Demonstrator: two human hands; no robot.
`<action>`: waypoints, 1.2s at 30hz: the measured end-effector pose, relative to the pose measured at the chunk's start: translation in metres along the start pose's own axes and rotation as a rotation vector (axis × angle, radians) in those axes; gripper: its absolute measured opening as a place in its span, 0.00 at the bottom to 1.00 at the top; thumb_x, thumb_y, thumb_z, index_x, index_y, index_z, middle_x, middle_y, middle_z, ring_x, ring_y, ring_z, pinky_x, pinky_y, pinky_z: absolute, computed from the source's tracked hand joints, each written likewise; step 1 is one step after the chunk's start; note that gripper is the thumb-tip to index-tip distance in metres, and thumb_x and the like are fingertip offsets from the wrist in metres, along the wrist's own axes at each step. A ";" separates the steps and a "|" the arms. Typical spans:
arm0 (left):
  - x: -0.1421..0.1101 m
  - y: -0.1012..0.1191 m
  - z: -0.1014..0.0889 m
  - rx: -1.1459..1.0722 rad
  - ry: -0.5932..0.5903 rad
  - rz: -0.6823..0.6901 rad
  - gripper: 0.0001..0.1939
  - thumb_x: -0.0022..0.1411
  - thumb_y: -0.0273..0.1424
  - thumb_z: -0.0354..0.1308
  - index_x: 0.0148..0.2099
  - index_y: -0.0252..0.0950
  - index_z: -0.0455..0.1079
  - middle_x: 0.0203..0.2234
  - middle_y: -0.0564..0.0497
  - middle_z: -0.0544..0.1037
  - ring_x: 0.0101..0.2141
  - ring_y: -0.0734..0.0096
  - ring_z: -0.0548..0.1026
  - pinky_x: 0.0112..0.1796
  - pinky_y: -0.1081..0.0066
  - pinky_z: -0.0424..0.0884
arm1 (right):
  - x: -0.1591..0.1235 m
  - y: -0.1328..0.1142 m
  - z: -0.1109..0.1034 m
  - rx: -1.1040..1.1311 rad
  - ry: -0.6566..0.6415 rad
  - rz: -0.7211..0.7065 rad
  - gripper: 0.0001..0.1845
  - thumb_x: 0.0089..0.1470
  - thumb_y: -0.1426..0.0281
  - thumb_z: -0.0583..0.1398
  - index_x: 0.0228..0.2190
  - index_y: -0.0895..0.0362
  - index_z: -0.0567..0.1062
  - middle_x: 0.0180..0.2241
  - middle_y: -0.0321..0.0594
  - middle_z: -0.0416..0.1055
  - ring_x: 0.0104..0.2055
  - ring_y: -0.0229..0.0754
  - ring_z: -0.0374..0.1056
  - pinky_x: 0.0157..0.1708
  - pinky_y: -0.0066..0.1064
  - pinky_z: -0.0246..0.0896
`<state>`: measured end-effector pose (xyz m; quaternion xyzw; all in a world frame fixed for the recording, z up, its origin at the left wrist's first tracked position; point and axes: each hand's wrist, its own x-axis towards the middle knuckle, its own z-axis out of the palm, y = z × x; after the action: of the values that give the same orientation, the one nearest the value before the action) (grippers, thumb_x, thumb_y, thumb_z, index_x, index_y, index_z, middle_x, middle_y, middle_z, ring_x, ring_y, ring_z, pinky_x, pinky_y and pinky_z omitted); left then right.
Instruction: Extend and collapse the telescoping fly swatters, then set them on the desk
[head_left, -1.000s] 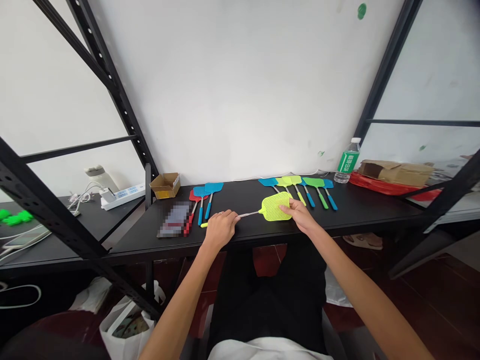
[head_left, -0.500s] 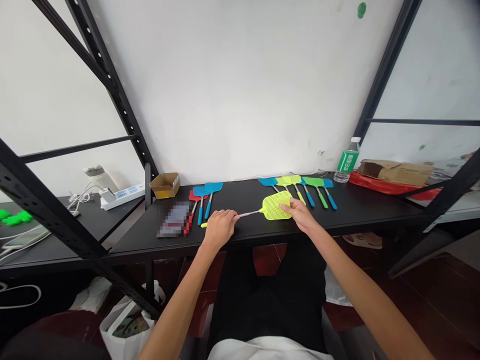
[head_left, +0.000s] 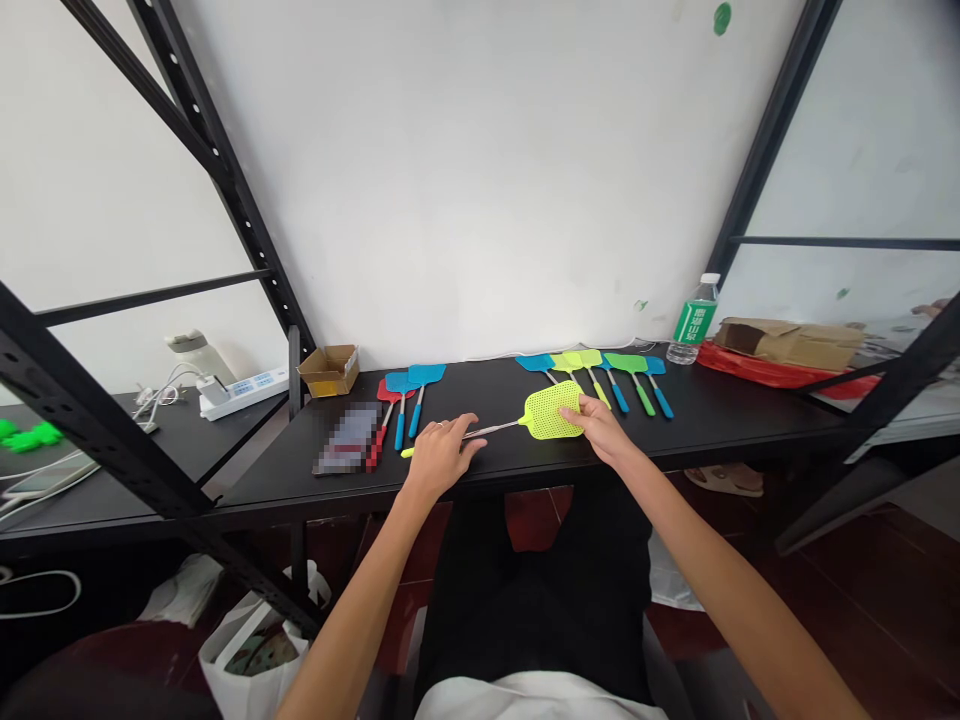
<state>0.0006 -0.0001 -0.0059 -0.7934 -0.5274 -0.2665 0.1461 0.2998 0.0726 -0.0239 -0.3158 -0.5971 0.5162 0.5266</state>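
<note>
A yellow-green fly swatter [head_left: 553, 411] with a perforated head and a thin metal shaft lies level across both hands, just above the table's front part. At its head, my right hand [head_left: 598, 425] pinches the right edge, thumb on top. My left hand [head_left: 441, 455] is loosely around the shaft near the handle, with thumb and forefinger apart and the other fingers partly hidden. The yellow handle end shows left of that hand. Two blue swatters [head_left: 408, 385] and a red swatter [head_left: 383, 395] lie to its left. Several blue, yellow and green swatters [head_left: 630, 366] lie beyond my right hand.
On the black table [head_left: 480, 390] stand a small cardboard box [head_left: 330, 372] and a water bottle [head_left: 694, 320]. A pixelated flat item [head_left: 349, 440] lies at left. Black metal posts [head_left: 247, 190] frame the sides; a power strip [head_left: 247, 390] is beyond the left one.
My left thumb and forefinger have spread apart on the shaft, where they were pinched together before. My right hand and the swatter's head have hardly moved.
</note>
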 end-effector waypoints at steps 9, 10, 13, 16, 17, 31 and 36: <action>-0.001 -0.001 0.002 0.030 -0.001 -0.010 0.19 0.74 0.40 0.42 0.42 0.39 0.73 0.30 0.49 0.80 0.32 0.62 0.75 0.37 0.64 0.61 | 0.001 0.003 -0.002 0.019 -0.001 -0.004 0.25 0.45 0.58 0.72 0.45 0.53 0.80 0.41 0.45 0.80 0.48 0.54 0.73 0.47 0.44 0.67; -0.001 -0.001 0.002 0.020 0.001 -0.009 0.18 0.73 0.41 0.44 0.44 0.39 0.72 0.31 0.48 0.80 0.32 0.62 0.76 0.37 0.64 0.61 | 0.001 0.003 -0.002 0.025 0.000 -0.007 0.25 0.45 0.58 0.72 0.45 0.53 0.80 0.42 0.45 0.80 0.48 0.54 0.73 0.48 0.43 0.67; -0.001 0.000 0.001 0.005 0.007 -0.002 0.15 0.72 0.42 0.48 0.49 0.40 0.71 0.34 0.49 0.80 0.34 0.62 0.76 0.39 0.65 0.62 | 0.001 0.003 -0.002 0.033 -0.003 -0.013 0.24 0.45 0.59 0.72 0.45 0.53 0.80 0.42 0.45 0.80 0.49 0.53 0.73 0.48 0.43 0.67; 0.000 0.000 0.001 0.033 0.018 0.000 0.16 0.74 0.38 0.44 0.43 0.40 0.72 0.33 0.49 0.80 0.33 0.63 0.76 0.37 0.65 0.60 | -0.001 0.000 0.000 0.022 -0.010 -0.002 0.24 0.45 0.59 0.72 0.44 0.54 0.81 0.42 0.45 0.80 0.49 0.53 0.73 0.48 0.43 0.67; 0.000 0.000 0.001 0.049 0.022 -0.005 0.18 0.75 0.37 0.42 0.41 0.39 0.72 0.31 0.49 0.79 0.33 0.63 0.75 0.36 0.65 0.60 | -0.001 -0.002 0.001 0.018 -0.010 0.003 0.24 0.45 0.59 0.72 0.44 0.54 0.81 0.42 0.45 0.80 0.49 0.54 0.73 0.48 0.44 0.67; 0.000 0.001 0.001 0.058 0.021 0.006 0.17 0.75 0.37 0.42 0.41 0.39 0.71 0.30 0.51 0.78 0.32 0.64 0.75 0.35 0.66 0.59 | -0.001 -0.002 0.000 0.038 -0.003 0.002 0.24 0.45 0.60 0.71 0.43 0.57 0.80 0.39 0.45 0.80 0.46 0.51 0.74 0.46 0.41 0.67; 0.000 0.000 0.001 0.021 -0.008 0.008 0.16 0.73 0.42 0.46 0.45 0.39 0.71 0.34 0.51 0.80 0.33 0.64 0.75 0.36 0.66 0.60 | -0.002 -0.001 0.002 0.022 0.026 -0.004 0.24 0.44 0.60 0.71 0.43 0.57 0.79 0.37 0.45 0.80 0.43 0.49 0.74 0.43 0.40 0.68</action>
<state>0.0012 0.0001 -0.0066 -0.7950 -0.5276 -0.2571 0.1535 0.2982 0.0701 -0.0232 -0.3154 -0.5850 0.5175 0.5390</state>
